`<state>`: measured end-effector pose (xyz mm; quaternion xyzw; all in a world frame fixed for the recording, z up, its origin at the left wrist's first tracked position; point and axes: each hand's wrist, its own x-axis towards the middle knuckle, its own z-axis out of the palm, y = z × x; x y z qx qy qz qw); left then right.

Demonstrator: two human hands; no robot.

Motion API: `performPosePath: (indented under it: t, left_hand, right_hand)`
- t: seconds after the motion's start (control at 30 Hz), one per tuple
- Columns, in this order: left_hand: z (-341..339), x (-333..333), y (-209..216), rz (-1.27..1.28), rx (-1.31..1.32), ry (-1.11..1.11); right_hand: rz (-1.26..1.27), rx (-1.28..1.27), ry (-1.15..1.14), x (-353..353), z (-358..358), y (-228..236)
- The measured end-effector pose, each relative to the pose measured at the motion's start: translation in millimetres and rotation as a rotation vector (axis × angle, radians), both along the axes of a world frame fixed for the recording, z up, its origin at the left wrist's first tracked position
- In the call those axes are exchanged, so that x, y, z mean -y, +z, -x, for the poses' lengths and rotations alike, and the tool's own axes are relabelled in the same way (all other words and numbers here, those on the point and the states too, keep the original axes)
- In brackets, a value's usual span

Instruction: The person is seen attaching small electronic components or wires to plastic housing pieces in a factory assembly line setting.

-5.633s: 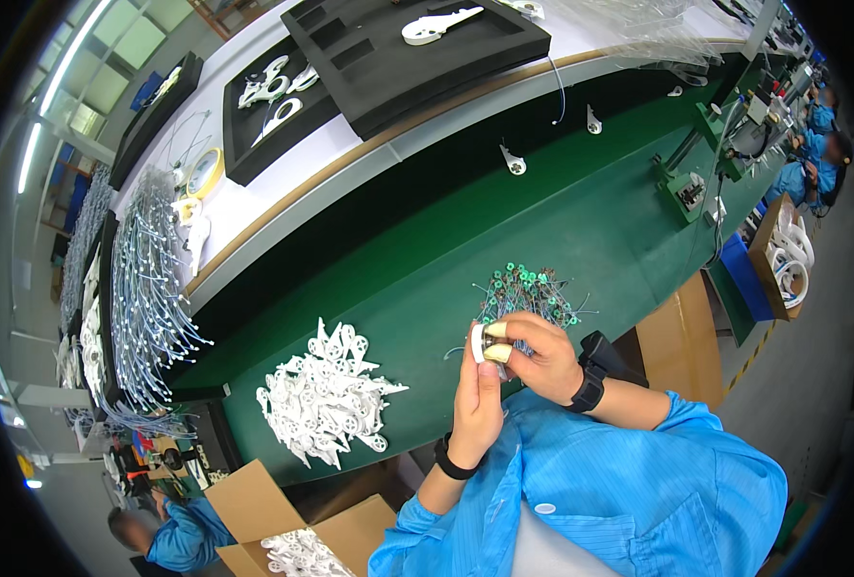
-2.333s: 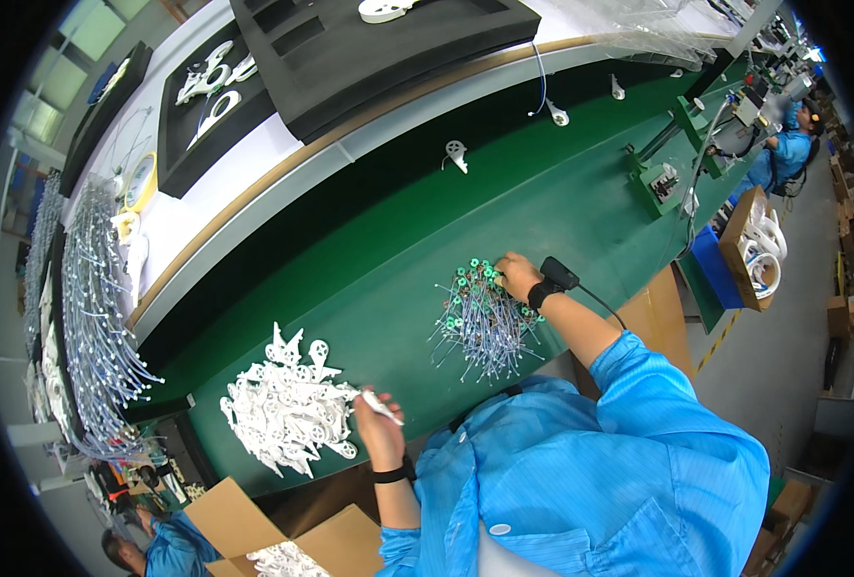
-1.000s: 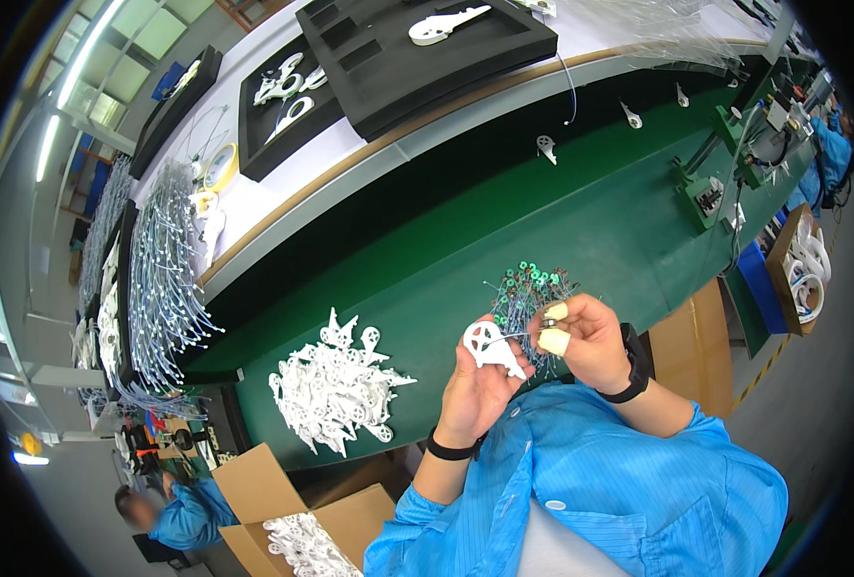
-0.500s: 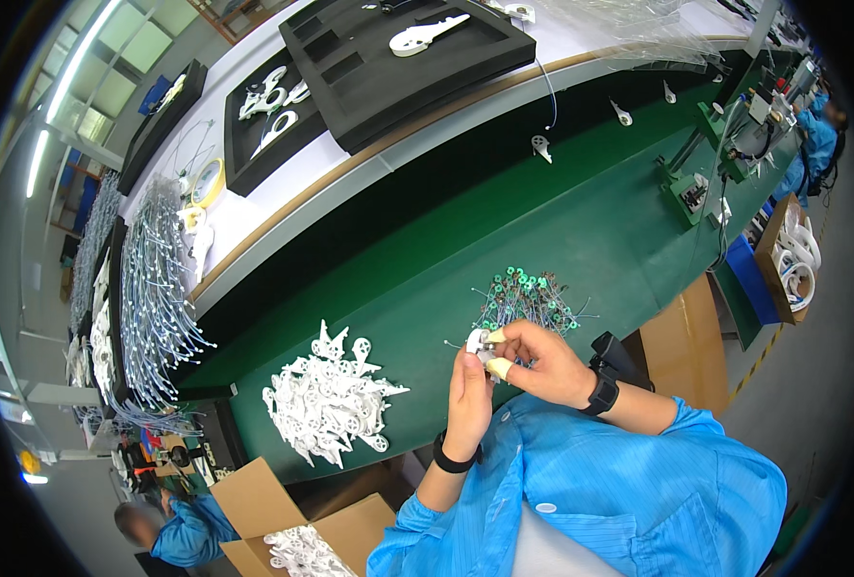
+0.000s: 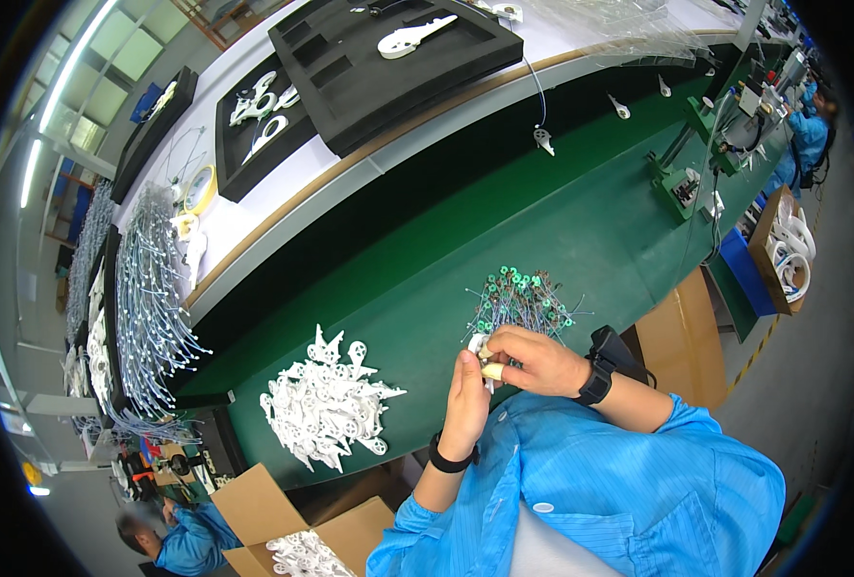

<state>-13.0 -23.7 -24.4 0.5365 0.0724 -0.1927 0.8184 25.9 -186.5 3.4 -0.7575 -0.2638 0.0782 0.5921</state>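
Observation:
A small white plastic part (image 5: pixel 476 341) is held between my two hands, above the front of the green bench. My left hand (image 5: pixel 466 399) grips it from the left with thumb and fingers closed. From the right, my right hand (image 5: pixel 538 362) pinches at the same part; yellow covers wrap its thumb and a fingertip. Fingers hide most of the part. Just beyond my hands lies a heap of thin wires with green ring-shaped ends (image 5: pixel 523 298). To the left sits a pile of white plastic parts (image 5: pixel 329 402), pointed and with round ends.
Above the green bench (image 5: pixel 427 317) runs a shelf with black foam trays (image 5: pixel 389 91) and a bundle of wires (image 5: pixel 153 298). A green fixture (image 5: pixel 682 188) stands at right. An open cardboard box (image 5: pixel 263 505) is at lower left. Co-workers (image 5: pixel 196 539) sit nearby.
My right hand's fingers have closed in tighter on the white part, hiding more of it. The view has shifted slightly; the piles look unchanged.

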Motion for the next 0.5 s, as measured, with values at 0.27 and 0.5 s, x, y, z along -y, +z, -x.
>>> performPosePath:
  t: [0.27, 0.5]
  left_hand:
    - [3, 15, 10, 0.208, 0.066, 0.178]
    - [6, 26, 9, 0.223, 0.142, 0.279]
  right_hand:
    - [-0.114, 0.024, -0.172, -11, 7, -3]
    - [-0.232, -0.036, -0.283, -18, 9, -10]
